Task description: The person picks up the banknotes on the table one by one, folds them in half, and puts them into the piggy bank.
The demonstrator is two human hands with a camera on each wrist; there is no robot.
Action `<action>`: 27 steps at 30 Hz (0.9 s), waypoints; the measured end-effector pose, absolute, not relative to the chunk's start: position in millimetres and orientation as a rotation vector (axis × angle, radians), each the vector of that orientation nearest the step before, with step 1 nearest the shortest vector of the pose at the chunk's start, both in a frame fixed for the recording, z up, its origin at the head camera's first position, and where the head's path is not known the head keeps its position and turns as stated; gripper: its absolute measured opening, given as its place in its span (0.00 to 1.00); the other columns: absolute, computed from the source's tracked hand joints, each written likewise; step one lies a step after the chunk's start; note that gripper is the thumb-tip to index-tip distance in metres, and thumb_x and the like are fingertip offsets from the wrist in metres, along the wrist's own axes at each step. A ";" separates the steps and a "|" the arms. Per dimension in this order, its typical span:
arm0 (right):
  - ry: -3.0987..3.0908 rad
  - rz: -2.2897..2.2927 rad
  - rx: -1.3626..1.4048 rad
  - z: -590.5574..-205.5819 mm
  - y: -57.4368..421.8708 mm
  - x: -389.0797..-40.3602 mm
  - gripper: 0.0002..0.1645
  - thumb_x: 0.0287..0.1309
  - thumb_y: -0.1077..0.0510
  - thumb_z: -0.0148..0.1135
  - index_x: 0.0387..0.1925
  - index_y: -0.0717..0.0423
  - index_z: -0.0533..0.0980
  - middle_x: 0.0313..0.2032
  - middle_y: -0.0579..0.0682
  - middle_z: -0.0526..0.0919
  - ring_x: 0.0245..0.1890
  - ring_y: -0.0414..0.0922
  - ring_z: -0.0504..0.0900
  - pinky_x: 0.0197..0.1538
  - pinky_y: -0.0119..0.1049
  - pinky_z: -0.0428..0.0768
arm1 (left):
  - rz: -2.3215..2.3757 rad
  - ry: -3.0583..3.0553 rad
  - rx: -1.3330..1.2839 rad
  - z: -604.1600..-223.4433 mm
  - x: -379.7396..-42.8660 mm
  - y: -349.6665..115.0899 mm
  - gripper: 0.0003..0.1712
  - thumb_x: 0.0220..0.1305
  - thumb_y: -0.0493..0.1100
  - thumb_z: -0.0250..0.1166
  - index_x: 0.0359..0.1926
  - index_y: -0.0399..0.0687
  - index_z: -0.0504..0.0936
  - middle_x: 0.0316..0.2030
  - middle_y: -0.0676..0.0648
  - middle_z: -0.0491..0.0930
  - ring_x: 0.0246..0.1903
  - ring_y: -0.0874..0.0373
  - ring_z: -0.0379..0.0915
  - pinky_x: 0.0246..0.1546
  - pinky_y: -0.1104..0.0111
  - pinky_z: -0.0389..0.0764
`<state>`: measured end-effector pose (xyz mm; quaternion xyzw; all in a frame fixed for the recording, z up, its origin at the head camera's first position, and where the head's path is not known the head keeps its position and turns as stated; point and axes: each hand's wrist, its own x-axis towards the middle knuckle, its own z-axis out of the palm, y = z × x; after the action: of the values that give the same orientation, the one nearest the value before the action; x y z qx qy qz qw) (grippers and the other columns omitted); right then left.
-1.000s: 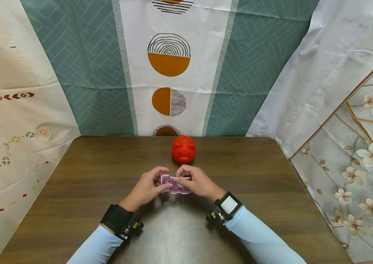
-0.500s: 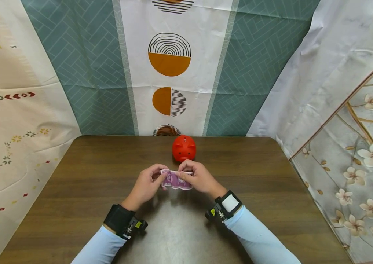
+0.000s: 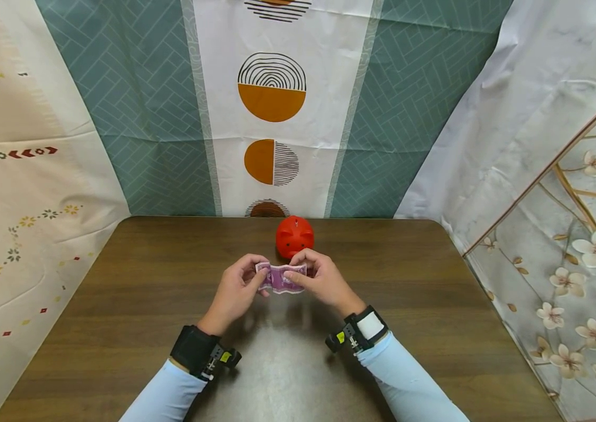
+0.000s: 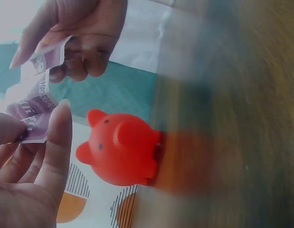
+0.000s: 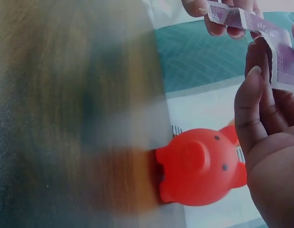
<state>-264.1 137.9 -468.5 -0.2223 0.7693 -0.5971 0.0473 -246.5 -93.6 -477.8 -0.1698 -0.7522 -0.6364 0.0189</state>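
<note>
Stretched between both hands is a creased purple banknote (image 3: 279,280) with a pale border. My left hand (image 3: 235,288) pinches its left end between thumb and fingers. The right end is pinched by my right hand (image 3: 324,280), thumb on the near face. Folds across the banknote (image 4: 30,107) show in the left wrist view. Just beyond the hands, a red piggy bank (image 3: 295,236) stands on the table, its snout facing me and a slot in its top. The right wrist view shows the piggy bank (image 5: 199,166) beside the right hand (image 5: 275,142).
The brown wooden table (image 3: 171,252) ends at a back edge close behind the piggy bank. A patterned cloth (image 3: 271,99) hangs there, with a cream cloth (image 3: 29,234) on the left and a flowered cloth (image 3: 566,281) on the right.
Both hands have moved forward toward the piggy bank, raising the banknote with them. The left fingers have shifted on its end, and the note is spread flatter. The piggy bank stays put.
</note>
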 end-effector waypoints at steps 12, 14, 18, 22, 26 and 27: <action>2.344 -1.974 -0.602 -462.4 147.2 -261.1 0.09 0.62 0.56 0.72 0.39 0.56 0.82 0.36 0.53 0.87 0.30 0.45 0.80 0.36 0.31 0.84 | -2.021 -2.194 -0.507 -473.9 -243.0 -92.1 0.15 0.69 0.37 0.68 0.54 0.42 0.78 0.45 0.36 0.81 0.33 0.50 0.82 0.31 0.68 0.88; 2.345 -1.990 -0.590 -459.8 148.0 -260.3 0.08 0.62 0.57 0.72 0.39 0.57 0.82 0.35 0.52 0.88 0.30 0.44 0.79 0.35 0.31 0.83 | -2.033 -2.179 -0.489 -472.4 -241.8 -91.9 0.15 0.68 0.37 0.68 0.54 0.41 0.78 0.44 0.36 0.81 0.32 0.51 0.82 0.31 0.68 0.88; 2.332 -2.050 -0.555 -454.0 149.4 -258.2 0.09 0.62 0.57 0.72 0.40 0.59 0.83 0.35 0.49 0.88 0.30 0.44 0.80 0.35 0.31 0.83 | -2.061 -2.154 -0.459 -466.8 -238.4 -91.2 0.15 0.67 0.37 0.69 0.52 0.39 0.80 0.43 0.36 0.81 0.30 0.52 0.82 0.32 0.66 0.88; 2.306 -2.114 -0.546 -447.1 150.0 -254.7 0.11 0.62 0.58 0.72 0.42 0.61 0.83 0.35 0.48 0.88 0.31 0.44 0.81 0.36 0.32 0.84 | -2.084 -2.138 -0.440 -459.0 -234.5 -91.0 0.13 0.67 0.38 0.69 0.50 0.38 0.81 0.44 0.36 0.83 0.30 0.49 0.83 0.34 0.67 0.89; 2.289 -2.156 -0.552 -442.0 151.8 -251.2 0.11 0.63 0.57 0.71 0.42 0.61 0.83 0.35 0.48 0.88 0.32 0.46 0.82 0.38 0.33 0.86 | -2.096 -2.122 -0.443 -451.5 -231.3 -91.1 0.11 0.69 0.38 0.68 0.48 0.36 0.81 0.42 0.34 0.86 0.27 0.54 0.84 0.34 0.68 0.88; 2.289 -2.165 -0.549 -441.1 152.2 -250.4 0.11 0.63 0.57 0.71 0.42 0.60 0.83 0.36 0.48 0.88 0.33 0.46 0.82 0.38 0.33 0.86 | -2.098 -2.119 -0.450 -449.8 -230.5 -91.3 0.11 0.69 0.38 0.67 0.48 0.36 0.81 0.42 0.33 0.86 0.26 0.55 0.83 0.34 0.68 0.88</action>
<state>-250.4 152.2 -441.1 -0.1715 0.7156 -0.6766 -0.0283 -230.5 -91.3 -449.8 -0.1489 -0.7013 -0.6943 0.0631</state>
